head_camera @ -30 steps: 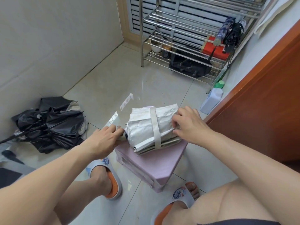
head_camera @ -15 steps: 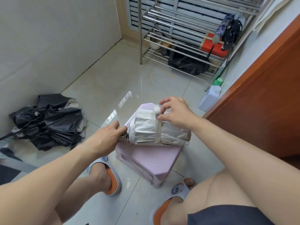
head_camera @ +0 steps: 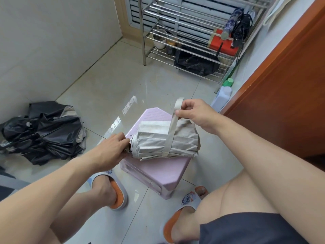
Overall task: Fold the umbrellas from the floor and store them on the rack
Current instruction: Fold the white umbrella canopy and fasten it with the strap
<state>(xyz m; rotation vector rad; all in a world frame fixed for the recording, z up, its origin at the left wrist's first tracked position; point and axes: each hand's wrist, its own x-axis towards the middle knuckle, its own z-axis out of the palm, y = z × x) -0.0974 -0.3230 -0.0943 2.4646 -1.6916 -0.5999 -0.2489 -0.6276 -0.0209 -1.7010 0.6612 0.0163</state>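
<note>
A folded beige umbrella [head_camera: 167, 140] lies on its side on a low pink stool [head_camera: 158, 171] in the middle of the tiled floor [head_camera: 105, 85]. Its canopy is gathered into flat, layered pleats, pale grey-beige and somewhat creased, with the rib tips and a dark hub showing at its left end. A matching fabric strap [head_camera: 173, 124] wraps around the bundle near its middle and rises in a loop above it.

The right hand [head_camera: 197, 113] pinches the upper end of that strap between thumb and fingers, holding it up over the far side of the umbrella. The left hand [head_camera: 112, 148] grips the left end of the umbrella at the hub, fingers curled against it.

On the floor to the left, against the wall, a black umbrella [head_camera: 44, 132] lies unfolded and crumpled, its ribs and lighter lining showing. At the far side stands a metal rack [head_camera: 175, 32]; on its right part rest a folded dark blue umbrella [head_camera: 230, 23] and a black one [head_camera: 241, 27] beside it, above a red box [head_camera: 223, 43]. A black bag [head_camera: 197, 64] sits on the lowest shelf. A white bottle with a green cap [head_camera: 222, 95] stands on the floor by the wooden door [head_camera: 281, 85] at right.
</note>
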